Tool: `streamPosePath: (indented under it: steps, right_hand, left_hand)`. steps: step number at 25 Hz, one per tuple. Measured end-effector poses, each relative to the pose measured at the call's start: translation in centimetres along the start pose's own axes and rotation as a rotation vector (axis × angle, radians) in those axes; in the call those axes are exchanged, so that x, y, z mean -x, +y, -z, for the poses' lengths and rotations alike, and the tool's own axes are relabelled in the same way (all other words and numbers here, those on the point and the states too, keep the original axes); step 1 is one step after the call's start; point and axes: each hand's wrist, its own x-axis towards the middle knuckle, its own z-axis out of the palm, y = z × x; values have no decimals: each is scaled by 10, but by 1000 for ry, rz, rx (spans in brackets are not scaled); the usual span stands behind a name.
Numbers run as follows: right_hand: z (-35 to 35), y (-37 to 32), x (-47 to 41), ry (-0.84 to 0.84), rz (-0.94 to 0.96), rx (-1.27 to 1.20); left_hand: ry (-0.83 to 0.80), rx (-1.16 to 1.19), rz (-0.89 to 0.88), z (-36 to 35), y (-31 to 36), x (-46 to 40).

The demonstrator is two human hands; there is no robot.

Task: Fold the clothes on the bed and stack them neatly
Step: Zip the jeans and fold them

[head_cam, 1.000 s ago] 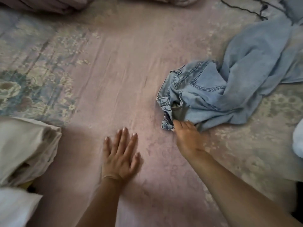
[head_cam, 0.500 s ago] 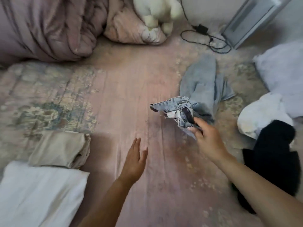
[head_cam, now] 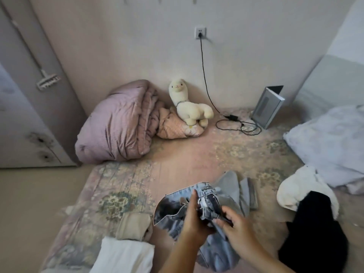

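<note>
Floral bed sheet (head_cam: pixel 126 186) carries light-blue jeans (head_cam: pixel 226 196) near its front edge, waistband toward the person, legs trailing away. Left hand (head_cam: pixel 194 219) and right hand (head_cam: pixel 239 226) both grip the waistband, lifted.

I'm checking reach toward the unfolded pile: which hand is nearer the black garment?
Right. The right hand grips the jeans at the zipper, on the side facing the black garment. The left hand holds the waistband farther left, beyond the right hand.
</note>
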Motion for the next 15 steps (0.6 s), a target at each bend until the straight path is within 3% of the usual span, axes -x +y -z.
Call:
streamPosePath:
  steps: [3,5,8,11,15]
  right_hand:
    - [0,-10,12,30,-60,-142]
    - [3,-14,25,17,-92,-179]
    - [20,-23,40,41,-152,-239]
    - [57,-37,13,152,-223,-115]
    - [70,-73,-30,-167,-290,-9]
  left_hand:
    - [67,-22,-18,-10,-5,8]
    - [131,-102,-119,-10,-13,8]
    - [244,-339,-297,-7,-17,16]
    - [236,-664,-405,-7,-14,27]
    - [122,-1007,-454,-6,-16,39]
